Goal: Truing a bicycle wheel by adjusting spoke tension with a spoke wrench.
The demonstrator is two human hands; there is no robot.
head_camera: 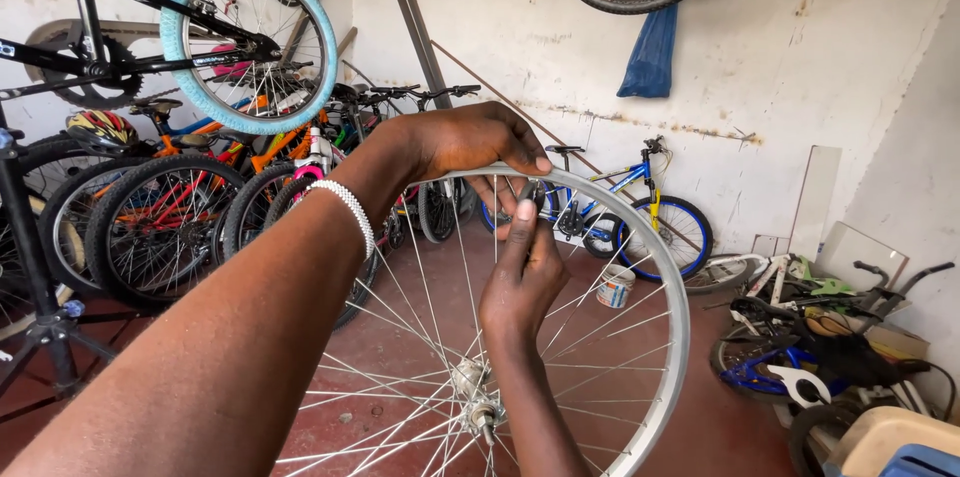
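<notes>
A bare silver bicycle wheel rim (pixel 672 337) with thin spokes and a centre hub (pixel 476 397) stands upright in front of me. My left hand (pixel 478 139), with a white bead bracelet on its wrist, grips the top of the rim from above. My right hand (pixel 522 282) reaches up through the spokes. Its fingers pinch a small dark tool (pixel 527 194) at a spoke end just under the rim, close below the left hand's fingers.
Several parked bicycles (pixel 190 207) line the left wall. A blue child's bicycle (pixel 640 212) leans at the back wall, a small white bucket (pixel 615 287) beside it. Bike parts and a dark bicycle (pixel 830 347) crowd the right. A repair stand (pixel 40 267) holds a frame with a light-blue tyre (pixel 180 32).
</notes>
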